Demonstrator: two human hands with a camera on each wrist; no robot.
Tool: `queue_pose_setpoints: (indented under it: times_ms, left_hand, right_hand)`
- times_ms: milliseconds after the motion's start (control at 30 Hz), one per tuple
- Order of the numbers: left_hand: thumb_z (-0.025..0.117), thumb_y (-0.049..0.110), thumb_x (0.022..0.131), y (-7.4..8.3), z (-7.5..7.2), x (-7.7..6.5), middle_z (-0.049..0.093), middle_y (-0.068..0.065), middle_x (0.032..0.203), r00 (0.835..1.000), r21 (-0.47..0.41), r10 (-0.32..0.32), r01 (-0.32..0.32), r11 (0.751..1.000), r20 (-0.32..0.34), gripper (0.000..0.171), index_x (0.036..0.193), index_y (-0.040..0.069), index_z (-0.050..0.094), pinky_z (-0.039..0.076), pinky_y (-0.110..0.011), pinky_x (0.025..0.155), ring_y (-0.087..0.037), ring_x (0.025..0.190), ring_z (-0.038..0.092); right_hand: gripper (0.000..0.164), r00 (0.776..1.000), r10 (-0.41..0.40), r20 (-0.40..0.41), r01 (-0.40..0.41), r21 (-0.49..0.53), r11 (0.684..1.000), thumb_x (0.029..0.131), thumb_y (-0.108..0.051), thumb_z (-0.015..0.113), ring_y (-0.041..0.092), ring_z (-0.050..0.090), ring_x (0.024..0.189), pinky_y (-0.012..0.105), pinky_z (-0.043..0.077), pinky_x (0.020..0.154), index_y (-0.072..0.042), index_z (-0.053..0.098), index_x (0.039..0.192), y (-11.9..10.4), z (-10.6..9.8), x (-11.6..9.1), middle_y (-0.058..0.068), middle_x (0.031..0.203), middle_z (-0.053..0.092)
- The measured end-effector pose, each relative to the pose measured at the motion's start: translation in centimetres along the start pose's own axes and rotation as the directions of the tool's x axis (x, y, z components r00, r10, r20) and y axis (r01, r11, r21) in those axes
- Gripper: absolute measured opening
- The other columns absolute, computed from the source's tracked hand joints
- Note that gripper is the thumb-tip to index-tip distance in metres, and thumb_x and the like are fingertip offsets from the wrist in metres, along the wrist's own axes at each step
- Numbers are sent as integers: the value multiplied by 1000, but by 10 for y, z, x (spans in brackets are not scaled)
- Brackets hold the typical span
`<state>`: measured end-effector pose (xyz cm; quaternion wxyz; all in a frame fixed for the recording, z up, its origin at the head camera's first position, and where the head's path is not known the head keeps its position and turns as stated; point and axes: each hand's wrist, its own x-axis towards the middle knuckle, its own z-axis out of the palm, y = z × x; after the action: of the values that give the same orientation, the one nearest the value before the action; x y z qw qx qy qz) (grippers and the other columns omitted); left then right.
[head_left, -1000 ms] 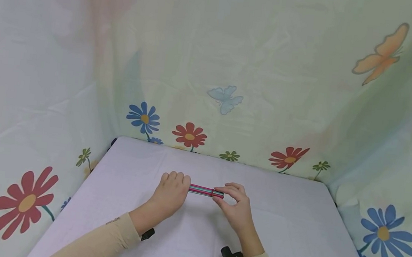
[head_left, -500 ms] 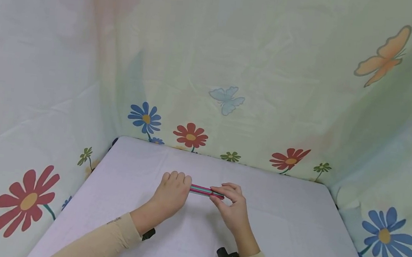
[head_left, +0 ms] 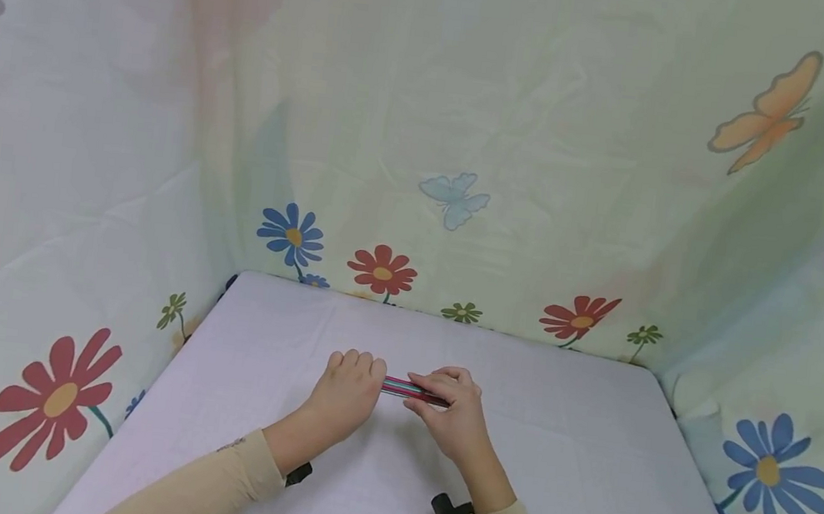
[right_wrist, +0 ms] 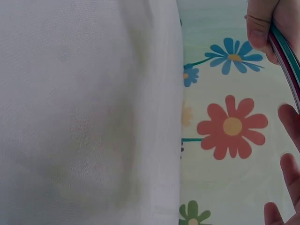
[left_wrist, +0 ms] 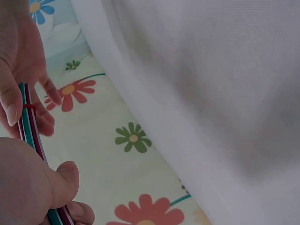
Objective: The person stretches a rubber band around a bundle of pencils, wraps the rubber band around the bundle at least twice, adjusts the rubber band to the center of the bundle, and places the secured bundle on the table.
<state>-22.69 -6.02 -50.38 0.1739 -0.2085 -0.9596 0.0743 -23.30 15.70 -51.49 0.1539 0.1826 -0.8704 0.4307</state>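
Both hands hold a bundle of slim pink, teal and white sticks (head_left: 398,387) above the table. My left hand (head_left: 343,396) curls round its left part, hiding that end. On the other part, my right hand (head_left: 461,420) pinches the bundle between thumb and fingers. A red band (left_wrist: 30,107) wraps the sticks near the right hand's thumb in the left wrist view. The right wrist view shows the sticks (right_wrist: 283,54) coming out of the left fist, with the right hand's fingertips (right_wrist: 289,119) beside them.
A table with a white cloth (head_left: 573,441) lies beneath the hands. Around it hangs a pale curtain (head_left: 532,119) printed with flowers and butterflies. Dark wrist cameras (head_left: 450,511) sit under the sleeves.
My right hand has slid left along the bundle, closer to the left hand. Both hands sit slightly lower in the head view, and the left hand keeps its grip.
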Motion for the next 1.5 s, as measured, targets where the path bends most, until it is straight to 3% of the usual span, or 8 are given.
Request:
queue_pose_setpoints:
  times_ms: [133, 300, 533, 800, 933, 1067, 1267, 1500]
  left_hand:
    - [74, 30, 102, -3, 0, -1, 57, -2, 87, 1000, -12, -17, 17, 1000, 3, 26, 105, 11, 57, 35, -34, 71, -18, 79, 47]
    - [74, 27, 102, -5, 1, 0, 56, -3, 85, 1000, -1, -11, 11, 1000, -27, 24, 101, 11, 56, 33, -34, 70, -18, 78, 47]
    - [75, 29, 101, -4, 2, 1, 57, -3, 87, 1000, -16, -3, 3, 1000, -6, 26, 105, 11, 58, 36, -34, 71, -19, 81, 47]
    - [73, 30, 103, 2, -3, 0, 53, 0, 82, 997, 19, 39, -38, 999, -62, 24, 100, 13, 56, 27, -32, 68, -17, 76, 45]
    - [72, 30, 104, 4, -5, -2, 52, 0, 82, 998, 23, 28, -27, 999, -54, 24, 100, 13, 56, 24, -32, 68, -16, 76, 45]
    - [73, 30, 103, 4, -6, -3, 54, 0, 84, 1000, 1, 17, -17, 1000, -22, 25, 103, 12, 56, 28, -32, 69, -17, 77, 45]
    - [76, 29, 101, 1, -8, -2, 57, -2, 87, 1000, -14, -8, 8, 1000, -14, 27, 107, 11, 57, 33, -32, 70, -18, 79, 46]
    - [75, 28, 101, -1, -8, -3, 57, -3, 87, 1000, -12, -1, 1, 1000, -8, 26, 106, 11, 58, 34, -33, 70, -19, 80, 47]
  right_hand:
    - [34, 998, 0, -64, 0, 5, 1000, 80, -19, 96, 13, 59, 115, 40, 48, 98, -20, 85, 111, 5, -5, -3, -10, 104, 78]
    - [25, 993, -71, -92, 75, 43, 996, 82, -12, 93, 10, 68, 97, 24, 56, 88, -16, 83, 104, 13, -11, -4, -4, 101, 79]
    - [24, 992, -106, -64, 108, 28, 994, 83, -12, 93, 7, 67, 87, 24, 57, 78, -17, 84, 104, 6, -12, -5, -6, 100, 80]
    - [27, 964, -267, -15, 265, -78, 961, 81, -12, 94, 12, 71, 93, 23, 61, 75, -14, 85, 106, -7, -1, -1, -4, 99, 81]
    - [33, 968, -250, -10, 247, -122, 961, 78, -16, 97, 11, 68, 96, 23, 60, 77, -16, 86, 109, -8, 0, -2, -7, 99, 81]
    - [37, 976, -217, -36, 212, -111, 971, 77, -17, 98, 11, 66, 100, 26, 60, 81, -16, 84, 111, -4, -4, -5, -8, 101, 80]
    - [30, 976, -191, -106, 184, -72, 980, 79, -12, 96, 11, 68, 98, 29, 59, 83, -15, 82, 105, 2, -11, -8, -8, 99, 79]
    - [24, 993, -90, -82, 87, -41, 995, 83, -17, 94, 11, 60, 104, 36, 55, 86, -22, 84, 104, -3, -11, -9, -12, 98, 77]
